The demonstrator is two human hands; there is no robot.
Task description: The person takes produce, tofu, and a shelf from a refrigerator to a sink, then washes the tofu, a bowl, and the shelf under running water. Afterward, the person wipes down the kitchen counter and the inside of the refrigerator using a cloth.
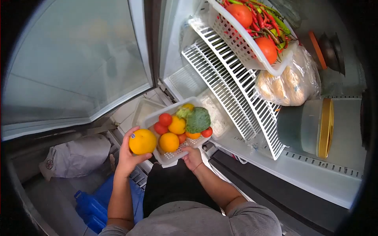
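Hiding some fingers, left hand [132, 151] holds orange [142, 142], right hand [192, 158] holds basket [168, 158].

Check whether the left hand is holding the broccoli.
No, the left hand holds an orange, while the broccoli lies in the basket.

Glass door [75, 59] at 10 o'clock, metal-framed, pale sheen. Refrigerator interior, 12 to 4; white wire shelves [252, 92] at 1, tilted in view. Dark panel [256, 185], 4 to 5. Pale floor tiles [126, 113], 9.
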